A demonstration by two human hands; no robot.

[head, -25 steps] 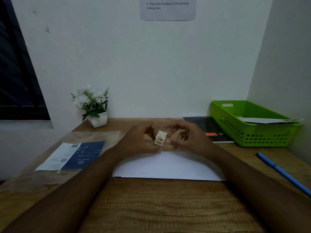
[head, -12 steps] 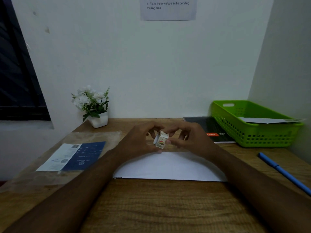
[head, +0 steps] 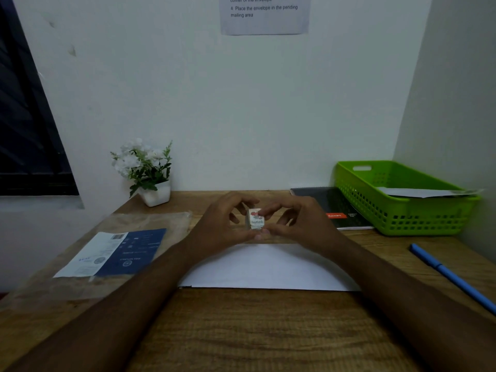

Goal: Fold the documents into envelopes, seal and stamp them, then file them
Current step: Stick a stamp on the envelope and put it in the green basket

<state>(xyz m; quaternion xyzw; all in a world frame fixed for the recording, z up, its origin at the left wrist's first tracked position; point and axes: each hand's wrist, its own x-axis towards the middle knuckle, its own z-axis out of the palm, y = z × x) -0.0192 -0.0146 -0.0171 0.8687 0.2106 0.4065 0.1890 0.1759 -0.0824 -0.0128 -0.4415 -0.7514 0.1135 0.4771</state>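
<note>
A small white stamp (head: 255, 219) with a red picture is pinched between the fingertips of my left hand (head: 222, 224) and my right hand (head: 298, 224), held a little above the desk. Just below the hands a white envelope (head: 265, 267) lies flat on the wooden desk (head: 241, 331). A green plastic basket (head: 402, 200) at the back right holds a white envelope (head: 426, 192) resting across its rim.
A clear plastic sleeve with a blue and white label (head: 115, 253) lies at the left. A small white flower pot (head: 150, 175) stands at the back left. A dark notebook (head: 332, 208) lies beside the basket, and a blue pen (head: 451, 277) at the right edge.
The stamp has turned between my fingertips, its picture side now facing more towards me. Both hands stay in about the same place above the envelope.
</note>
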